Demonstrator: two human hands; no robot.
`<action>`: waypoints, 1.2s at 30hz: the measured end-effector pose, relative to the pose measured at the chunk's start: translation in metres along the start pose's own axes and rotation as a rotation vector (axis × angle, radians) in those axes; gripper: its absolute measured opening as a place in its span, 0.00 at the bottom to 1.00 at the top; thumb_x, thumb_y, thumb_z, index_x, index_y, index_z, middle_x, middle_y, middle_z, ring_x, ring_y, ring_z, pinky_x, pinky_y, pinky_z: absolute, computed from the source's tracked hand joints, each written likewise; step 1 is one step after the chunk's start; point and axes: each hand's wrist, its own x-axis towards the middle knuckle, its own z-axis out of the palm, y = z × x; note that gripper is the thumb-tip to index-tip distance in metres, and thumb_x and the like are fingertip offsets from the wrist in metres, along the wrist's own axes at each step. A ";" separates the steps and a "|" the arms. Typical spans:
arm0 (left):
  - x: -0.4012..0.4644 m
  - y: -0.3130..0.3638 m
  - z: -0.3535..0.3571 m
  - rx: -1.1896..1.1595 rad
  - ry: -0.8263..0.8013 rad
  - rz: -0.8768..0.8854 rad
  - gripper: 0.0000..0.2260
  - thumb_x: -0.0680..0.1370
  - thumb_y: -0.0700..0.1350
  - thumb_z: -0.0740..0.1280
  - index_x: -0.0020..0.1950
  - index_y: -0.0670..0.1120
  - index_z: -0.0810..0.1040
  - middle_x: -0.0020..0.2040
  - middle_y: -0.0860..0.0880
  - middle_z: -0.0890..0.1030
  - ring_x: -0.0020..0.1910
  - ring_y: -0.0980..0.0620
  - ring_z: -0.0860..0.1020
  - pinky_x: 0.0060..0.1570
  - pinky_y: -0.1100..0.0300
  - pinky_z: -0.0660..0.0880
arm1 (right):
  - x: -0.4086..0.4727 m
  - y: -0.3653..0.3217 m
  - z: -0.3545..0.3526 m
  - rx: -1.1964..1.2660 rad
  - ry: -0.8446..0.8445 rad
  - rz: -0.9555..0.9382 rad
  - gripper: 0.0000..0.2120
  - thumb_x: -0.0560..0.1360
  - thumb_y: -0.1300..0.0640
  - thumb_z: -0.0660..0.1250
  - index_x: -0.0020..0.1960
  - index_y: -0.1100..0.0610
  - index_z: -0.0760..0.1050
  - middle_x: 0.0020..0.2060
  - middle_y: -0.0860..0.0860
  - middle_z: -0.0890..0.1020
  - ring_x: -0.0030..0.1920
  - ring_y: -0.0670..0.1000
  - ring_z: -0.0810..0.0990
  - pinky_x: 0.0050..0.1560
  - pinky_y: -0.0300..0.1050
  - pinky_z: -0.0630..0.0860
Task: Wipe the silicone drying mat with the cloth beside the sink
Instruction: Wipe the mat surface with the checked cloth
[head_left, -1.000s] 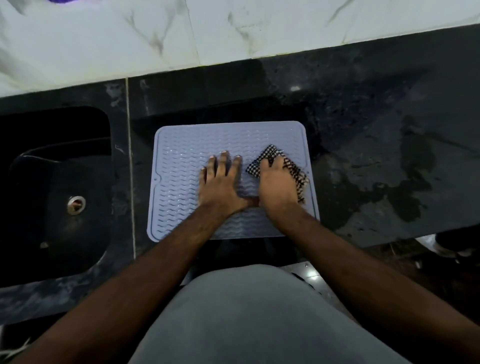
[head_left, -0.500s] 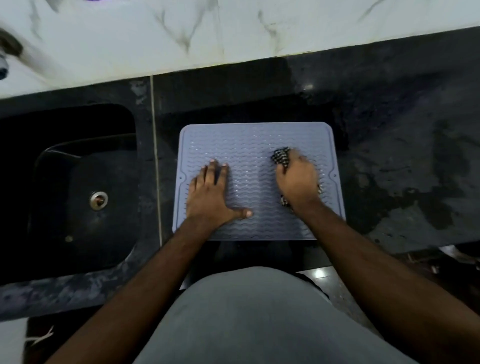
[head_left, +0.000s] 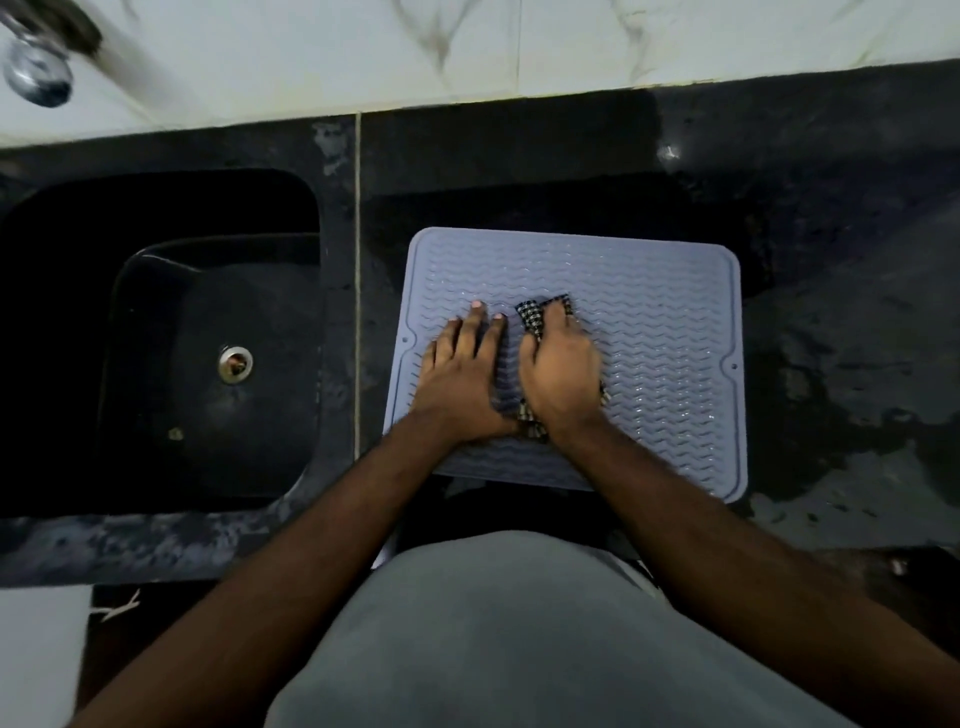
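- Two fixtures at far left: blurred chrome tap (head_left: 36, 78) against white marble-veined wall tiles (head_left: 571, 47); below it, deep black rectangular sink (head_left: 156, 218) with round steel drain (head_left: 236, 364).
- Dark speckled stone countertop (head_left: 857, 312), set around the sink and running off to the right, with wet patches toward the right side.
- Grey-blue rectangular silicone drying mat (head_left: 649, 312), ribbed with wavy lines, lying flat on the countertop just right of the sink; near edge reaching the counter's front edge.
- Left hand (head_left: 462, 374): spread flat, palm down on the left-centre of the mat, fingers extended, nothing gripped; apparently bracing the mat against sliding.
- Black-and-white checked cloth (head_left: 535, 319): bunched beneath the right hand, showing beyond the fingertips and again at the heel of the palm, resting on the mat's middle.
- Right hand (head_left: 563, 376): curled down over the cloth and pressing it to the mat, close beside the left hand; slightly blurred.
- Step in hand, as judged: mid-wipe, cloth at the mat's centre.
- Right portion of the mat: glinting along its ribs, perhaps moisture.
- Next move, as judged: sweep of the cloth toward uncovered areas, steady downward pressure into the grooves, left hand relocated to free the area beneath it.
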 end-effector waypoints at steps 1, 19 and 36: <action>-0.003 -0.007 -0.007 0.014 -0.014 0.028 0.61 0.62 0.73 0.74 0.83 0.53 0.42 0.83 0.50 0.40 0.81 0.44 0.44 0.77 0.42 0.48 | 0.000 0.000 0.000 -0.013 0.002 -0.012 0.15 0.80 0.54 0.59 0.63 0.61 0.69 0.49 0.60 0.80 0.48 0.61 0.80 0.44 0.51 0.73; -0.022 -0.073 -0.012 0.053 0.171 -0.027 0.60 0.60 0.76 0.69 0.82 0.44 0.52 0.83 0.48 0.52 0.82 0.50 0.48 0.80 0.44 0.45 | 0.000 -0.085 0.040 -0.011 -0.109 -0.122 0.16 0.79 0.55 0.61 0.64 0.59 0.66 0.56 0.59 0.78 0.50 0.62 0.81 0.46 0.53 0.77; -0.058 -0.127 -0.018 0.158 0.065 -0.063 0.60 0.61 0.83 0.60 0.82 0.55 0.39 0.82 0.51 0.34 0.79 0.48 0.31 0.77 0.41 0.35 | -0.002 -0.097 0.052 -0.024 -0.070 -0.233 0.18 0.77 0.56 0.68 0.64 0.54 0.70 0.56 0.56 0.79 0.50 0.57 0.82 0.47 0.48 0.79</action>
